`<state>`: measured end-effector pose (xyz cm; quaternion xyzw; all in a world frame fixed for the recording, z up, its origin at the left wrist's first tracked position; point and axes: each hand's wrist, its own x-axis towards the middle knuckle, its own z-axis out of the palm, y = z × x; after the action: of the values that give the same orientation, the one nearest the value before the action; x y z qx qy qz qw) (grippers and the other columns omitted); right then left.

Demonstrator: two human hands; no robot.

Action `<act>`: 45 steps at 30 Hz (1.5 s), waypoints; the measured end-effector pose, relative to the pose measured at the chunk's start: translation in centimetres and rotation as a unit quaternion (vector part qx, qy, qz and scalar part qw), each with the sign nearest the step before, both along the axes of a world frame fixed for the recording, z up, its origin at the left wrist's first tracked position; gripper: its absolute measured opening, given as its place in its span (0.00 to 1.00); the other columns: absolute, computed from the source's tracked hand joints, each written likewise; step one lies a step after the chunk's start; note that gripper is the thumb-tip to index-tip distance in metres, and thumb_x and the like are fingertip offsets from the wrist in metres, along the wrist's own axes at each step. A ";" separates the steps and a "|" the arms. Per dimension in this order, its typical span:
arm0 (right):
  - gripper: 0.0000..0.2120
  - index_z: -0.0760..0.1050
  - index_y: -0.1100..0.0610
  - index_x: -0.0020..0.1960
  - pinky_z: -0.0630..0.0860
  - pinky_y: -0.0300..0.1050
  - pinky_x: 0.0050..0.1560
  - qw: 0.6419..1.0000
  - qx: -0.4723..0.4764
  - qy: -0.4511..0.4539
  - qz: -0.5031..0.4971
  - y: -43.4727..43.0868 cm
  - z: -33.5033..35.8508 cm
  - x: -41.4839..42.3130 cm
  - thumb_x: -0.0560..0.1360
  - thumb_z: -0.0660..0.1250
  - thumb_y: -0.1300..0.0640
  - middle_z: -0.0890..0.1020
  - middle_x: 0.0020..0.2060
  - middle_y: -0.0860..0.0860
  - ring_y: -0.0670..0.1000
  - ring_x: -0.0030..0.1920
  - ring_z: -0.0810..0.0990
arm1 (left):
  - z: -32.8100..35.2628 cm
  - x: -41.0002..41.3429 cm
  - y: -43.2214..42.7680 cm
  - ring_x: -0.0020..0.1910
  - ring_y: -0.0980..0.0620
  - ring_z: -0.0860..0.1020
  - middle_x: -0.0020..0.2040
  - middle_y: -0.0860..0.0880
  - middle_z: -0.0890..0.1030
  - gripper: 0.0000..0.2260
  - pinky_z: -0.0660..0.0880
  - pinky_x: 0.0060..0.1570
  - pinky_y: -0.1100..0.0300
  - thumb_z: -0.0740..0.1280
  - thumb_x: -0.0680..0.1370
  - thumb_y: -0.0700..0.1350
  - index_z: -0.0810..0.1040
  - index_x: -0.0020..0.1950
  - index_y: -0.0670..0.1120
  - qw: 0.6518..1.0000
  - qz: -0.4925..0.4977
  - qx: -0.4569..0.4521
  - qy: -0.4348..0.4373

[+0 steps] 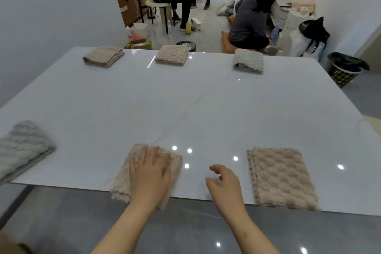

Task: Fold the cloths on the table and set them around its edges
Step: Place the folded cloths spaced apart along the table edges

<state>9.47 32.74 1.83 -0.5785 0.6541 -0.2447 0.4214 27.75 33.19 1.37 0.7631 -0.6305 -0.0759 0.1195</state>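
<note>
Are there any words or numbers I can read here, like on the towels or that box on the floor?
No text can be read in this picture.
The cloths on the table: no tag or label shows.
The white box on the floor: too small and blurred to tell any print.
The yellow cup beside it: also too blurred.
</note>
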 end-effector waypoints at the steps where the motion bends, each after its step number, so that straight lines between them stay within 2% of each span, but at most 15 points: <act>1: 0.16 0.72 0.51 0.62 0.68 0.45 0.63 1.000 0.008 -0.003 -0.005 0.4 -0.2 0.9 0.74 0.62 0.58 0.71 0.52 0.42 0.48 0.61 0.70 | 0.0 1.2 0.2 0.72 0.41 0.62 0.71 0.46 0.68 0.31 0.57 0.68 0.42 0.45 0.69 0.60 0.74 0.64 0.53 0.999 -0.004 0.052 -0.015; 4: 0.16 0.72 0.52 0.62 0.70 0.46 0.63 1.000 0.023 -0.001 -0.019 1.3 -0.7 2.9 0.74 0.62 0.58 0.73 0.53 0.44 0.49 0.60 0.71 | -0.7 3.6 0.7 0.76 0.46 0.41 0.78 0.52 0.45 0.42 0.43 0.73 0.47 0.33 0.60 0.67 0.48 0.75 0.62 0.984 -0.051 0.168 -0.013; 7: 0.16 0.72 0.52 0.61 0.71 0.48 0.62 0.999 0.031 0.011 -0.030 1.9 -0.8 3.7 0.74 0.62 0.58 0.74 0.52 0.45 0.49 0.59 0.72 | -1.2 3.6 1.1 0.76 0.47 0.39 0.78 0.52 0.42 0.43 0.39 0.73 0.46 0.30 0.59 0.68 0.43 0.75 0.62 0.980 -0.063 0.188 -0.025; 10: 0.16 0.72 0.52 0.61 0.71 0.47 0.62 0.998 0.035 0.016 -0.039 2.2 -0.6 3.8 0.74 0.62 0.58 0.74 0.53 0.46 0.49 0.59 0.72 | -1.7 2.8 0.5 0.76 0.47 0.38 0.78 0.51 0.41 0.39 0.38 0.72 0.44 0.31 0.63 0.67 0.42 0.75 0.60 0.982 -0.050 0.180 -0.033; 14: 0.16 0.72 0.53 0.61 0.71 0.47 0.62 0.998 0.044 0.014 -0.035 2.4 -0.5 3.7 0.74 0.61 0.58 0.75 0.55 0.47 0.48 0.58 0.73 | -1.3 1.9 -2.0 0.76 0.45 0.37 0.78 0.51 0.42 0.26 0.39 0.73 0.43 0.45 0.79 0.62 0.43 0.76 0.59 0.982 -0.019 0.187 -0.011; 21: 0.15 0.71 0.53 0.62 0.71 0.41 0.59 0.999 0.047 -0.009 -0.017 1.7 -0.4 3.9 0.75 0.61 0.58 0.75 0.56 0.48 0.47 0.57 0.74 | 0.0 2.8 -1.5 0.76 0.47 0.39 0.78 0.52 0.45 0.28 0.40 0.72 0.42 0.41 0.76 0.64 0.50 0.75 0.60 0.992 -0.014 0.123 -0.013; 26: 0.17 0.69 0.49 0.65 0.69 0.37 0.53 0.997 0.057 -0.049 -0.002 0.9 0.2 5.4 0.77 0.61 0.55 0.75 0.56 0.47 0.45 0.53 0.74 | -0.7 4.2 0.8 0.76 0.47 0.47 0.78 0.54 0.47 0.25 0.55 0.70 0.48 0.50 0.79 0.61 0.48 0.75 0.62 0.985 -0.011 0.169 0.010; 30: 0.20 0.67 0.48 0.66 0.72 0.32 0.44 0.993 0.074 -0.084 0.028 0.4 0.3 7.4 0.75 0.62 0.57 0.76 0.47 0.42 0.42 0.46 0.76 | -0.3 5.3 0.2 0.72 0.44 0.59 0.76 0.50 0.56 0.21 0.61 0.67 0.51 0.56 0.78 0.57 0.64 0.71 0.58 0.985 0.045 0.101 0.130; 32: 0.22 0.66 0.48 0.67 0.72 0.32 0.43 0.995 0.066 -0.069 0.036 0.3 0.2 8.1 0.74 0.63 0.60 0.74 0.44 0.40 0.41 0.43 0.76 | -0.3 6.3 0.4 0.69 0.41 0.61 0.74 0.47 0.58 0.24 0.62 0.66 0.51 0.61 0.76 0.55 0.64 0.71 0.54 0.977 0.102 0.094 0.165; 35: 0.20 0.67 0.48 0.62 0.77 0.40 0.47 0.994 0.081 -0.068 0.021 0.5 -0.3 8.8 0.73 0.63 0.62 0.75 0.43 0.43 0.43 0.41 0.77 | -0.3 7.8 0.4 0.66 0.41 0.67 0.68 0.42 0.66 0.29 0.66 0.62 0.54 0.67 0.74 0.50 0.61 0.72 0.49 0.951 0.153 0.125 0.237; 37: 0.11 0.72 0.49 0.52 0.78 0.45 0.48 0.992 0.102 -0.071 0.015 0.7 -0.5 9.4 0.71 0.65 0.59 0.78 0.40 0.46 0.46 0.40 0.78 | -0.2 8.8 -0.3 0.63 0.44 0.72 0.65 0.44 0.73 0.24 0.68 0.56 0.58 0.67 0.74 0.45 0.66 0.69 0.48 0.944 0.131 0.120 0.278; 39: 0.03 0.73 0.51 0.41 0.76 0.45 0.44 0.993 0.100 -0.058 -0.008 0.8 -0.3 9.8 0.70 0.66 0.53 0.78 0.35 0.46 0.47 0.37 0.78 | 0.4 9.7 -1.1 0.61 0.47 0.75 0.61 0.50 0.78 0.19 0.69 0.53 0.60 0.66 0.74 0.42 0.72 0.65 0.52 0.954 0.090 0.089 0.272; 41: 0.08 0.71 0.54 0.38 0.74 0.43 0.40 0.995 0.073 -0.050 -0.050 0.5 -0.3 9.9 0.72 0.65 0.52 0.77 0.35 0.47 0.47 0.36 0.75 | 0.7 10.3 -1.8 0.64 0.49 0.72 0.62 0.52 0.77 0.20 0.69 0.57 0.57 0.63 0.75 0.41 0.72 0.65 0.57 0.975 0.045 0.057 0.208; 43: 0.05 0.70 0.55 0.43 0.70 0.39 0.38 0.994 0.036 -0.056 -0.091 0.1 -0.1 9.8 0.73 0.65 0.54 0.76 0.42 0.49 0.44 0.38 0.73 | 0.9 10.4 -1.8 0.69 0.49 0.64 0.70 0.53 0.68 0.24 0.65 0.62 0.52 0.60 0.76 0.43 0.64 0.71 0.58 0.994 0.037 0.038 0.100; 45: 0.09 0.70 0.54 0.52 0.70 0.39 0.46 0.995 0.017 -0.046 -0.086 -0.2 -0.1 9.8 0.73 0.65 0.56 0.73 0.50 0.49 0.43 0.46 0.73 | 1.0 9.9 -1.2 0.68 0.45 0.61 0.72 0.50 0.62 0.24 0.65 0.62 0.50 0.58 0.78 0.50 0.57 0.74 0.56 0.992 0.089 0.059 0.067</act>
<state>19.31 32.51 1.72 -0.5013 0.6854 -0.2948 0.4381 37.61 32.02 2.33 0.8149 -0.5455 -0.1530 0.1221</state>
